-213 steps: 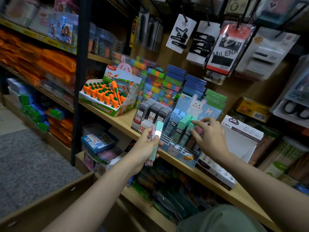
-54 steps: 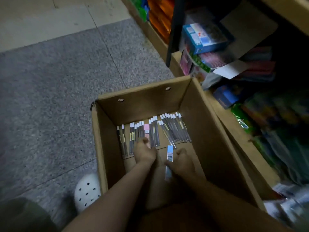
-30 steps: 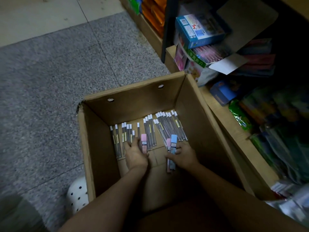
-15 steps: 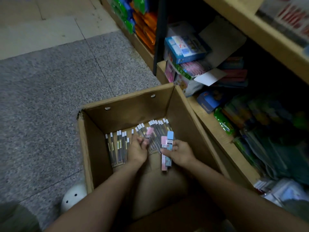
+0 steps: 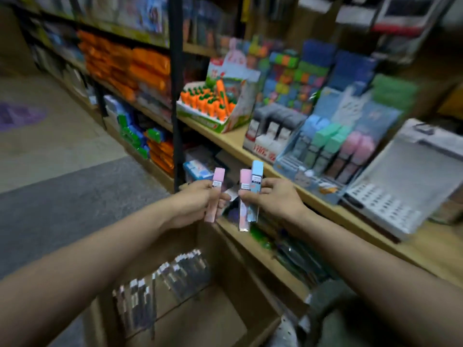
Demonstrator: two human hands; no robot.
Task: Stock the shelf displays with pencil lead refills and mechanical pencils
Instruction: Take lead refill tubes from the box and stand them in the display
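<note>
The left hand point(image 5: 198, 204) pinches one pink-capped lead refill case point(image 5: 215, 195) upright between thumb and fingers. The right hand point(image 5: 273, 200) grips two more side by side, a pink case point(image 5: 244, 199) and a blue case point(image 5: 255, 190), caps up. All three are held by their middles with the coloured caps showing, probably so each colour can be matched to its slot.

Below the forearms sits an open cardboard box point(image 5: 225, 329) on the floor. Rows of slim packaged pencils point(image 5: 160, 284) lie across its bottom, blurred. Its far wall stands close against the lower shelf, so the hands have open room only above the box and toward the aisle on the left.

Just beyond the hands runs the front edge of a wooden shelf point(image 5: 325, 211). On it stands a tiered blue display point(image 5: 333, 146) with blue, green and pink refill cases standing in rows; this is judged the destination. The front tiers look unfilled, though blur makes that uncertain. A black-and-white refill display point(image 5: 271, 131) stands just beside it on the left, a white tilted tray point(image 5: 406, 186) on the right, leaving a narrow approach from the front. Farther back, a carrot-shaped item box point(image 5: 213, 106).
</note>
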